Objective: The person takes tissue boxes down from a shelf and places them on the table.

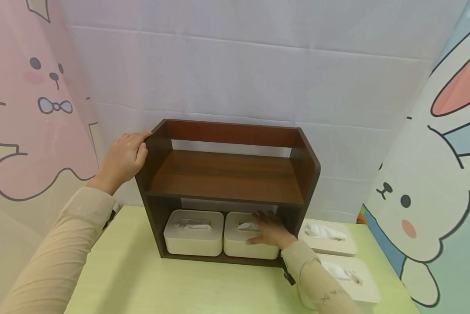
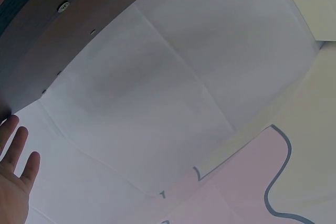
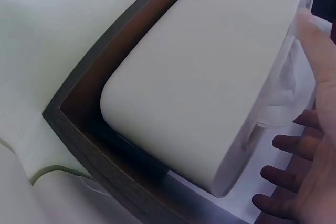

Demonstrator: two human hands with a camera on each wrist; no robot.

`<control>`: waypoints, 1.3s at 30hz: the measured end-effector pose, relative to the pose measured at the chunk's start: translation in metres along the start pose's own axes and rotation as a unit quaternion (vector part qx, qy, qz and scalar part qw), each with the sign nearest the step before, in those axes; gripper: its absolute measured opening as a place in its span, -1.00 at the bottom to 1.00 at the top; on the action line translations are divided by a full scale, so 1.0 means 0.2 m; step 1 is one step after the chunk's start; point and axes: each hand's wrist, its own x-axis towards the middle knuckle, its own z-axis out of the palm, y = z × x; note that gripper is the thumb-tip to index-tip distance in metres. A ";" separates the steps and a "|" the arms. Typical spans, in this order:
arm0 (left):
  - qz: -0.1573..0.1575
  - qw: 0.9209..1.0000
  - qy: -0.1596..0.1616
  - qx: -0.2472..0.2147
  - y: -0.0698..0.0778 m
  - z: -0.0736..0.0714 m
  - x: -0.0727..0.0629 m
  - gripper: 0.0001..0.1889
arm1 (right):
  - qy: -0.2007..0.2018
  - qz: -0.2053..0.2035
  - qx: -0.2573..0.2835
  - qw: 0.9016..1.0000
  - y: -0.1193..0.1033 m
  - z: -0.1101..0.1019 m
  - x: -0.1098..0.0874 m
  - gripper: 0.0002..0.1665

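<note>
My left hand (image 1: pixel 124 158) rests against the upper left side of a dark brown two-tier wooden shelf (image 1: pixel 227 174). Its fingers look extended by the panel's edge in the left wrist view. Two cream tissue boxes stand side by side in the lower tier: a left tissue box (image 1: pixel 194 242) and a right tissue box (image 1: pixel 238 248). Over the right box's lid is my right hand (image 1: pixel 272 231), fingers spread. In the right wrist view its thumb (image 3: pixel 315 43) lies by the lid's edge, while the fingers reach over the top; whether they touch is unclear.
Two more tissue boxes lie right of the shelf on the pale green table (image 1: pixel 148 283): a rear box (image 1: pixel 346 246) and a front box (image 1: pixel 368 292), partly behind my right forearm. A white cloth (image 1: pixel 235 78) hangs behind the shelf, with cartoon-printed cloths at both sides.
</note>
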 end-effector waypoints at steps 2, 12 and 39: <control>0.001 1.000 0.000 -0.002 0.00 0.00 0.00 -0.56 | -0.013 0.010 0.011 1.000 0.01 0.01 0.02 0.06; 0.005 1.000 0.002 0.001 0.00 -0.01 0.00 -0.57 | -0.044 0.010 0.015 0.999 0.04 0.05 0.06 0.13; 0.006 1.000 -0.003 0.001 0.00 0.00 0.00 -0.56 | -0.053 -0.005 0.017 0.998 0.07 0.08 0.07 0.18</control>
